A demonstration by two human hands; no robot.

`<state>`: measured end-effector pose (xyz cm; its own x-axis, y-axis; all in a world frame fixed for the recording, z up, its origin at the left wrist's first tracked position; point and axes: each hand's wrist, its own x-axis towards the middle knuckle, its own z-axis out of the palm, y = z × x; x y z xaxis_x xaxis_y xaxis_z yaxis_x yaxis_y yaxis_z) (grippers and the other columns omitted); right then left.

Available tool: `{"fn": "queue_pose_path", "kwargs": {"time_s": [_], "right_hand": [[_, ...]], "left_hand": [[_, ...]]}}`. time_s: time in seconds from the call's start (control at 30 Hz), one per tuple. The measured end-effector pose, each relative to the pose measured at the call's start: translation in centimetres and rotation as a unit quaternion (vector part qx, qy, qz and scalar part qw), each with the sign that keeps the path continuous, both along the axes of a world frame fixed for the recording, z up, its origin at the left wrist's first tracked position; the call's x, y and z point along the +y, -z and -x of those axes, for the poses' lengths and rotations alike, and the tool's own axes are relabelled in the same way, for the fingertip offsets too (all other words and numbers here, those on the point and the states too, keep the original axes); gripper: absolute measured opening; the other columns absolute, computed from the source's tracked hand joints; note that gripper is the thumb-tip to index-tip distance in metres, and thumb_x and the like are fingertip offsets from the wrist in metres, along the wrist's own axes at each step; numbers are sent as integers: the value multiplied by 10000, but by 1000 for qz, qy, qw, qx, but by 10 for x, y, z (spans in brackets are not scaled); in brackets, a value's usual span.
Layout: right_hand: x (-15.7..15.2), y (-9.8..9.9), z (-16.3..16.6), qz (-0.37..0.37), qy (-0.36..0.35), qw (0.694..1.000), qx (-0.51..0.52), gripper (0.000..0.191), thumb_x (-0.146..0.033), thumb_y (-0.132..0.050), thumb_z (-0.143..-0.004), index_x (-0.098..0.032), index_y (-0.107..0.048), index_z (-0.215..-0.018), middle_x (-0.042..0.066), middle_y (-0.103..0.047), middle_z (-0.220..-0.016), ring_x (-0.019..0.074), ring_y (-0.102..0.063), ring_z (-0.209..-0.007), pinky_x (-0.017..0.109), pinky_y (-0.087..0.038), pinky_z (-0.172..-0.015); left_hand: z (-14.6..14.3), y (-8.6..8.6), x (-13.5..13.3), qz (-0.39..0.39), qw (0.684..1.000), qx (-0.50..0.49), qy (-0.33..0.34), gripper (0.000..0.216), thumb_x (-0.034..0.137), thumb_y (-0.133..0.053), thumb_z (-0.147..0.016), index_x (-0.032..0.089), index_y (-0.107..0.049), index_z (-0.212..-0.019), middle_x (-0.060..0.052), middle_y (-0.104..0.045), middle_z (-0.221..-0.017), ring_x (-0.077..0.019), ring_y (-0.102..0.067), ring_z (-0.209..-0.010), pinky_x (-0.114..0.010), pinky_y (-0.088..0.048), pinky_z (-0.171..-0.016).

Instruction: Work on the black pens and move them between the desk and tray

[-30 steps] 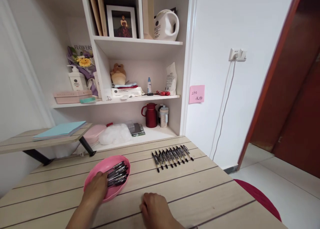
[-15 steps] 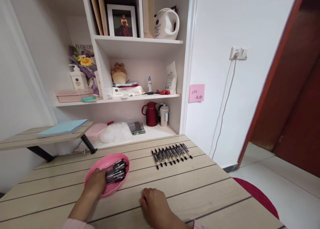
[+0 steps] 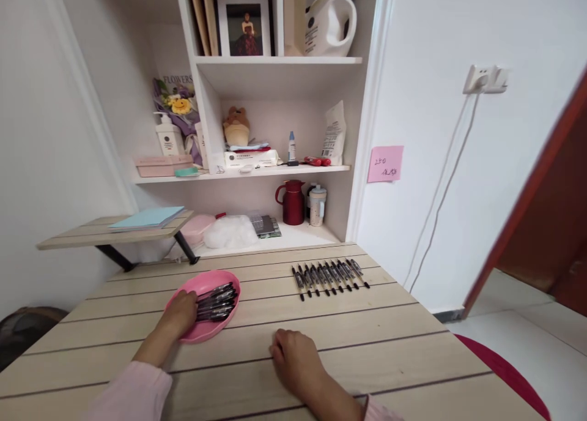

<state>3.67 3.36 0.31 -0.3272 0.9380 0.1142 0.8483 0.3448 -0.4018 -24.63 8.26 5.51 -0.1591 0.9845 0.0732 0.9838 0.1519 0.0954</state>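
A pink bowl stands on the slatted wooden table, with a bunch of black-and-clear pens lying in it. My left hand reaches over the bowl's left side, its fingers closed around the near ends of the pens; how many it grips is hidden. Curled into a loose fist, my right hand rests on the table right of the bowl, with nothing visible in it. Farther back, several more pens lie side by side in a slanted row.
Behind the table is a white shelf unit with a red jug and a light cup. A small raised stand bearing blue paper is at the left. A pink note sticks to the wall.
The whole view has shifted, so most things appear farther right and slightly higher. My left hand stays at the pens in the bowl, and my right fist still rests on the table.
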Motion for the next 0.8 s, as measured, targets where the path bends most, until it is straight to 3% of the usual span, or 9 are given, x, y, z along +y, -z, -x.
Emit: {"fn": "queue_pose_path", "kwargs": {"time_s": [0.17, 0.33, 0.43, 0.5, 0.6, 0.67, 0.7, 0.73, 0.8], "right_hand": [[0, 5, 0, -11, -6, 1000, 7, 195, -241, -405, -801, -186, -592, -783, 66, -667, -784, 182, -588, -731, 255, -290, -572], [2, 10, 1, -10, -4, 999, 31, 180, -234, -424, -791, -183, -589, -739, 61, -658, -744, 172, -569, -696, 253, -269, -555], [6, 7, 0, -3, 2, 991, 132, 231, -274, -423, -800, -170, -566, -652, 51, -629, -660, 154, -539, -634, 246, -279, -543], [9, 0, -2, 15, 3, 959, 282, 313, -363, -391, -825, -167, -555, -646, 28, -584, -585, 134, -504, -569, 233, -298, -522], [15, -11, -9, 46, 6, 846, 531, 419, -509, -335, -826, -161, -567, -807, 9, -565, -598, 119, -480, -525, 223, -342, -494], [19, -16, -14, 57, 30, 772, 632, 434, -551, -388, -792, -162, -556, -883, 0, -565, -609, 110, -481, -516, 216, -362, -487], [20, -17, -16, 63, 47, 746, 661, 425, -554, -434, -769, -161, -554, -879, -10, -556, -590, 102, -478, -505, 209, -364, -479], [21, -17, -17, 75, 63, 723, 683, 415, -553, -475, -747, -161, -551, -861, -22, -542, -564, 92, -471, -483, 200, -361, -459], [23, -15, -19, 117, 85, 684, 715, 418, -566, -504, -719, -166, -537, -837, -43, -524, -541, 65, -429, -398, 181, -325, -379]], "left_hand": [[0, -2, -5, -14, 999, -43, -14, 165, 86, -416, -688, 122, -572, -732, -150, -626, -832, -239, -566, -798, -305, -368, -695], [-14, -17, -18, -47, 991, -127, -1, 127, 134, -375, -743, 165, -489, -695, -102, -604, -742, -236, -558, -752, -320, -357, -672], [-48, -23, -28, -61, 977, -204, 21, 81, 200, -367, -769, 190, -444, -750, -58, -598, -732, -212, -570, -741, -308, -372, -667], [-84, -20, -37, -43, 959, -276, 58, 79, 265, -367, -782, 207, -420, -774, -19, -604, -723, -178, -590, -712, -278, -398, -650], [-141, -6, -55, 46, 893, -435, 104, 121, 326, -339, -792, 213, -376, -808, 10, -594, -658, -147, -609, -587, -256, -432, -549], [-171, 5, -64, 142, 767, -618, 98, 157, 336, -453, -741, 211, -376, -797, 26, -573, -629, -138, -600, -555, -252, -435, -529], [-182, 11, -67, 162, 723, -666, 87, 186, 336, -499, -716, 208, -384, -785, 34, -562, -609, -128, -589, -524, -240, -427, -513], [-191, 16, -68, 173, 685, -703, 78, 216, 345, -534, -698, 204, -395, -783, 37, -558, -603, -119, -579, -502, -229, -417, -498], [-203, 24, -65, 171, 646, -741, 66, 266, 396, -560, -693, 191, -428, -799, 31, -563, -612, -96, -557, -458, -200, -385, -459]]}}
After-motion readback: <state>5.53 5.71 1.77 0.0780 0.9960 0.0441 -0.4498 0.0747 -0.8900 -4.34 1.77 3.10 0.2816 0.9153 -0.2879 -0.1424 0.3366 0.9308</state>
